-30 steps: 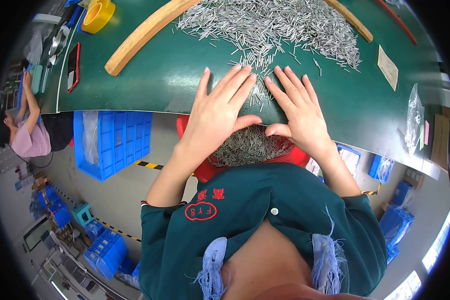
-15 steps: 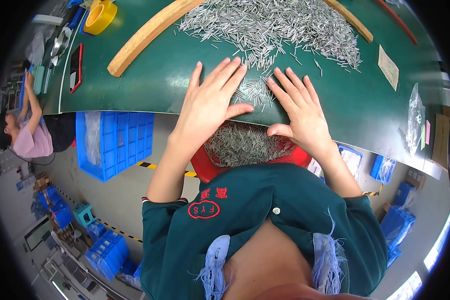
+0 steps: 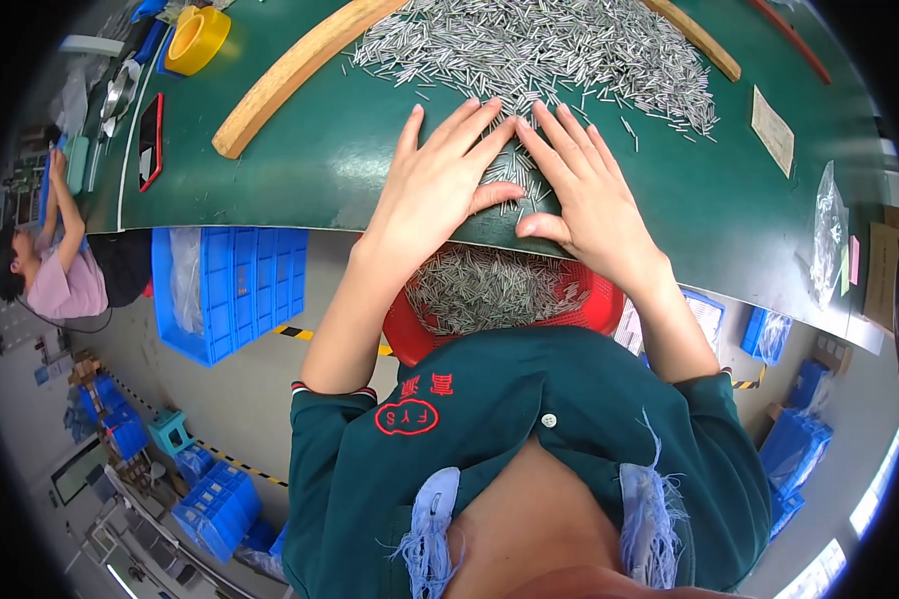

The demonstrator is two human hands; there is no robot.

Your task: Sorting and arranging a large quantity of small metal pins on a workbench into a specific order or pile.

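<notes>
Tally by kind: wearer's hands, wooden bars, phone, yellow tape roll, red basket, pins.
Left hand and right hand: 2
Wooden bars: 2
Red-edged phone: 1
Yellow tape roll: 1
Red basket: 1
Pins: too many to count
Total, pins excluded: 7

Dark green shirt [image 3: 529, 374] | red embroidery [image 3: 407, 417]: 3 letters in 1 rounded outline | 2 characters [image 3: 441, 384] alongside

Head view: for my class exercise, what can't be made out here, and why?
All in the head view:
1. Anything beneath the left hand and right hand: covered by them.
2. Far side of the heap of metal pins: cut off by the top edge.
3. The pin count: too small and overlapping.
4. Near side of the red basket: hidden by the green shirt.
5. Upper end of the left wooden strip: cut off by the top edge.
</notes>
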